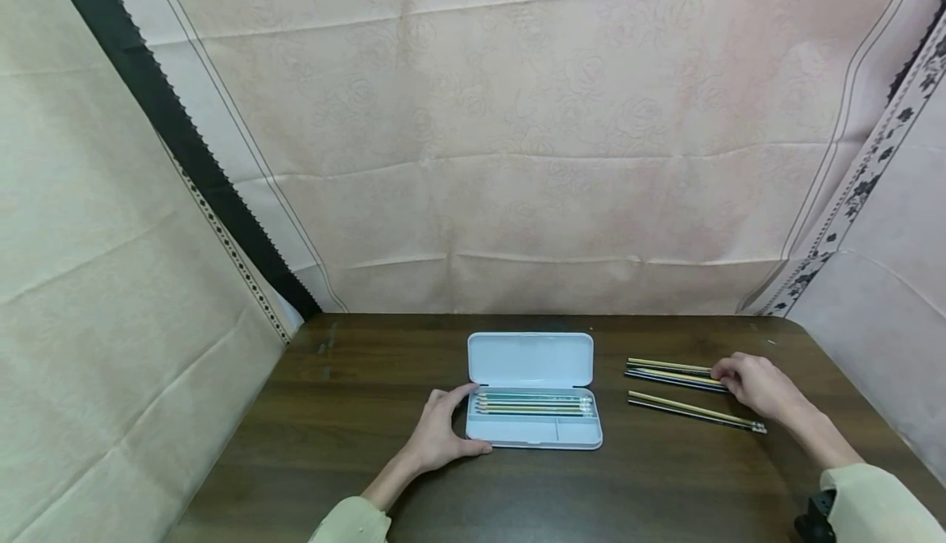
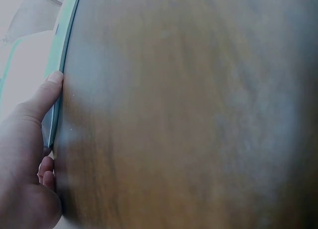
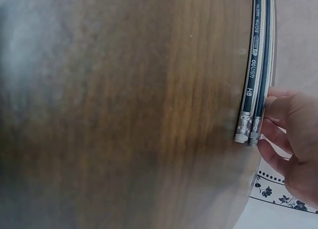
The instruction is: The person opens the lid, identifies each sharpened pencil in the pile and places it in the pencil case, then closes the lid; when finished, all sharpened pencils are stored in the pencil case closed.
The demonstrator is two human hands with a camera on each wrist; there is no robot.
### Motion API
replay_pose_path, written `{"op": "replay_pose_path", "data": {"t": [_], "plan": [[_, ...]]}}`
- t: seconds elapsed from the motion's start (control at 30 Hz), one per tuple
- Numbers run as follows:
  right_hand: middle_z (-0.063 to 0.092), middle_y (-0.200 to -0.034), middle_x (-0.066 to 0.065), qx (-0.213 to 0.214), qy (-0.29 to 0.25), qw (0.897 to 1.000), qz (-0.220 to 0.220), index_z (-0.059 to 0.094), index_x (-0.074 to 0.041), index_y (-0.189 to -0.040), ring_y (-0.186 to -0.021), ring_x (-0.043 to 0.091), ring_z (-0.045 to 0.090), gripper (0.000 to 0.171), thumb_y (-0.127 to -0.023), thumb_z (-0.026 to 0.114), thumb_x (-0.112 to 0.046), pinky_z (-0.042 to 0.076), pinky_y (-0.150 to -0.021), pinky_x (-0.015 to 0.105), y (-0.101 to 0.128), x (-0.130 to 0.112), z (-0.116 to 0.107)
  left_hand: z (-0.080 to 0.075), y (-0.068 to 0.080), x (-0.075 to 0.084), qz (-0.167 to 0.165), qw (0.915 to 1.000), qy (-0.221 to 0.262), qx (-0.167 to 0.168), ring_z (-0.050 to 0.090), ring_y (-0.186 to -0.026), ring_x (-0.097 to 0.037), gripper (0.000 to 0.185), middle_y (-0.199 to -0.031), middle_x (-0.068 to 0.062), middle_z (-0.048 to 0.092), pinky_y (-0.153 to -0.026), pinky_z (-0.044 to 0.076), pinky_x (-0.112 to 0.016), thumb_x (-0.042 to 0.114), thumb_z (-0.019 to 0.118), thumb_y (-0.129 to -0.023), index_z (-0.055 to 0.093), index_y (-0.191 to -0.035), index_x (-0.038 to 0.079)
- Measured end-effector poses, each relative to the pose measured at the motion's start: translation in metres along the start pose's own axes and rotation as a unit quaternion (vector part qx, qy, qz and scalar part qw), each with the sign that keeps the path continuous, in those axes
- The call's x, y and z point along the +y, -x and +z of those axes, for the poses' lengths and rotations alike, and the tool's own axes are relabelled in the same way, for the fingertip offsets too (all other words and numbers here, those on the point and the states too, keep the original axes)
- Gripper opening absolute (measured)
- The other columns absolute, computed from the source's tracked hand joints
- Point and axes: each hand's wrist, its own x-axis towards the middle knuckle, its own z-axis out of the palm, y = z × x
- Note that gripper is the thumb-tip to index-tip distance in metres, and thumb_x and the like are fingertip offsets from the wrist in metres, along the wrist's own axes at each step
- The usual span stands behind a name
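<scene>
A light blue pencil case (image 1: 510,430) lies on the table with its lid laid back. Several pencils (image 1: 532,404) rest side by side in its long compartment. My left hand (image 1: 436,436) grips the case's left end, thumb at the near edge, a finger at the hinge side. The left wrist view shows the thumb (image 2: 47,92) against the rim. To the right, my right hand (image 1: 757,383) pinches at the right end of the farther group of pencils (image 1: 665,372). A nearer pair of pencils (image 1: 695,411) lies apart. Metal-banded eraser ends (image 3: 243,124) show beside my right fingers.
The brown wooden table (image 1: 369,379) has rounded far corners. Pale patterned cloth (image 1: 517,157) hangs behind it and along both sides. A black object (image 1: 816,518) sits at my right wrist, by the light sleeve.
</scene>
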Motion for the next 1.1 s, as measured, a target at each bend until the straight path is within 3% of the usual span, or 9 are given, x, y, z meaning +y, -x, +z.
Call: {"op": "replay_pose_path", "data": {"t": [0.73, 1.1], "plan": [[0.052, -0.072, -0.007, -0.063, -0.012, 0.998, 0.028, 0.066, -0.015, -0.082, -0.063, 0.01, 0.045, 0.022, -0.074, 0.065, 0.006, 0.038, -0.051, 0.033, -0.0024, -0.0035, -0.0013, 0.0005, 0.0002, -0.0002, 0.001, 1.0, 0.0, 0.0, 0.035, -0.099, -0.014, 0.09, -0.118, 0.003, 0.045, -0.078, 0.037, -0.037, 0.061, 0.073, -0.059, 0.04, -0.135, 0.027], [0.052, -0.073, -0.007, -0.056, -0.008, 0.998, 0.031, 0.065, -0.016, -0.083, -0.063, 0.01, 0.045, 0.021, -0.075, 0.066, 0.004, 0.038, -0.051, 0.034, -0.0016, -0.005, -0.0029, 0.0001, 0.0005, 0.0003, 0.0, 1.0, 0.001, 0.005, 0.035, -0.098, -0.014, 0.09, -0.117, 0.004, 0.046, -0.078, 0.036, -0.036, 0.059, 0.075, -0.058, 0.041, -0.135, 0.027]]}}
